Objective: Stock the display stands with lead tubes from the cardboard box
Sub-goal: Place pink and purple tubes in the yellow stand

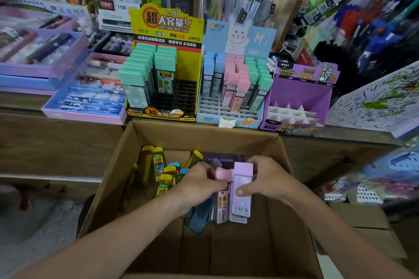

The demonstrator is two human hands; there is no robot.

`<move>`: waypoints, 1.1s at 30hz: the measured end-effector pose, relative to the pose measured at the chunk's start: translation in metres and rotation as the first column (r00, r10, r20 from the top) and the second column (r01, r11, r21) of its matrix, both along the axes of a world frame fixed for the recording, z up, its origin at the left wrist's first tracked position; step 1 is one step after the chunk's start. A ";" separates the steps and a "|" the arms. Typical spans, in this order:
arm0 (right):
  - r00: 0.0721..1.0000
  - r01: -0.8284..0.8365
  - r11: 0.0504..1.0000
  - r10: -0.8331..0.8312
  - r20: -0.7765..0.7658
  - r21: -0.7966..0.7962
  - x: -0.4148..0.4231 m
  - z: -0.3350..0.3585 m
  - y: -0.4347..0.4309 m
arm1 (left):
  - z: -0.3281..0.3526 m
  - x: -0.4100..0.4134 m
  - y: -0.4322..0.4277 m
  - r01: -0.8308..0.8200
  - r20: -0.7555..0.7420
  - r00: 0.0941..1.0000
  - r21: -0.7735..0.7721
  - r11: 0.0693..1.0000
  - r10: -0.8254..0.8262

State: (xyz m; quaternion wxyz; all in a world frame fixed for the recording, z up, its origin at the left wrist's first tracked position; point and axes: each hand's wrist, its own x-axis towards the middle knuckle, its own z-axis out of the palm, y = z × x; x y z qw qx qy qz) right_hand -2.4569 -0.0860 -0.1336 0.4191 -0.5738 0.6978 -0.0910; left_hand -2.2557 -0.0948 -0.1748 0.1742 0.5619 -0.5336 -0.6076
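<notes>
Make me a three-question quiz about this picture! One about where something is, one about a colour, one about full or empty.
1. Where are the left hand and the right hand? A) inside the brown cardboard box B) on a shelf C) in pockets
2. What colour are the tube caps in the yellow cardboard display stand? A) red B) mint green C) black
3. The purple cardboard display stand is: A) full of tubes B) tipped over C) holding no tubes
Answers: 1 A, the left grips a pink-capped lead tube and the right a lilac flat lead tube down in the box. 2 B, every cap there is mint green. 3 C, only its white dividers show.
</notes>
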 end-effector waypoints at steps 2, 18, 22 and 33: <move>0.994 0.057 0.998 -0.060 0.096 0.033 -0.001 0.000 -0.002 | 0.002 0.001 0.001 -0.024 -0.087 0.996 0.040 0.999 0.028; 0.612 0.160 0.948 -0.314 0.726 0.276 0.022 0.010 -0.001 | 0.032 0.016 -0.005 -0.251 -0.404 0.824 0.368 0.896 0.396; 0.579 0.110 0.959 -0.275 0.767 0.261 0.035 0.016 -0.001 | 0.047 0.030 0.002 -0.209 -0.427 0.814 0.419 0.884 0.394; 0.566 0.155 0.984 -0.159 0.809 0.085 0.091 0.043 -0.019 | 0.066 0.078 0.006 -0.379 -0.500 0.707 0.329 0.865 0.500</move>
